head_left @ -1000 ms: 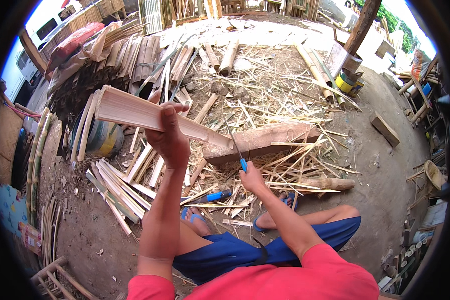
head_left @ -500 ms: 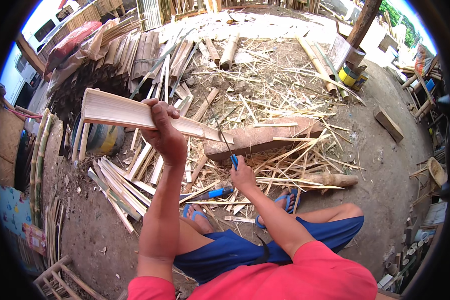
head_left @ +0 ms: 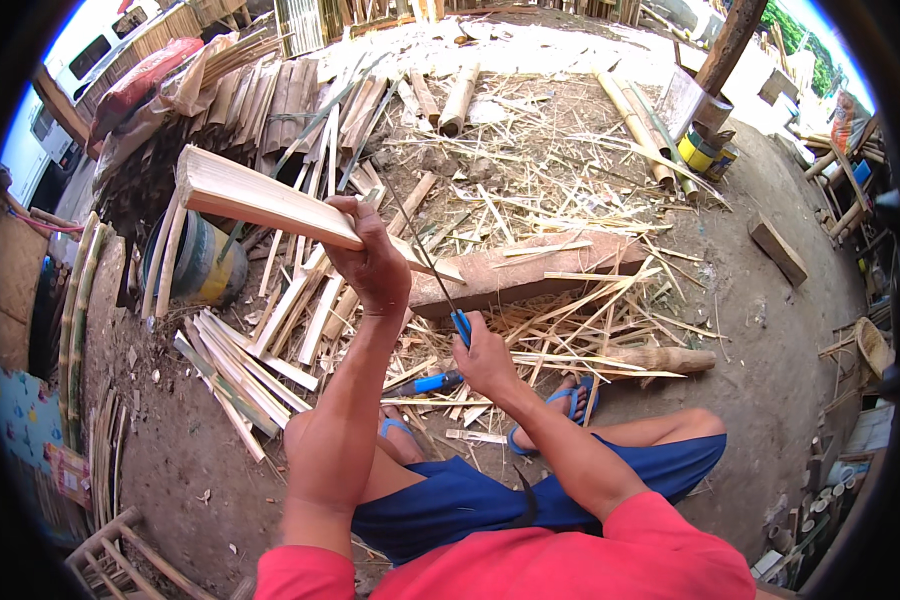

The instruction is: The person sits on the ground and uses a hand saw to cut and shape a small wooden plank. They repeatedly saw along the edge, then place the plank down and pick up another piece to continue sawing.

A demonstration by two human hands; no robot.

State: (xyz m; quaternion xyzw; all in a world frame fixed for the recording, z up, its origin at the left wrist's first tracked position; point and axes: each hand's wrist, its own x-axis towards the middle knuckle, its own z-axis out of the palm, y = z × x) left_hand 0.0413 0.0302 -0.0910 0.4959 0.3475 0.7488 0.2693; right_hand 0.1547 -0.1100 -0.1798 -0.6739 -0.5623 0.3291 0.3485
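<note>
I'd judge that I'm at the paring step, working the edge of a pale bamboo slat (head_left: 260, 198) with a long, thin knife (head_left: 460, 323). The slat slopes from well left of the brown block (head_left: 530, 272) down to that block's left end, where its lower tip seems to rest (I can't tell whether it truly touches). The blade crosses near that lower end; whether it is biting, I can't make out.

My left hand (head_left: 372, 268) is wrapped round the slat, fingers curled over its upper edge, wrist raised to the left of the block, forearm steep. My right hand (head_left: 488, 355) is closed in a fist about the blue handle, just on my side of the block, with the blade pointing away and leftward.

The next move, I think, calls for a firm left hold, the blade laid flat along the edge, and a controlled stroke clear of my fingers.
</note>
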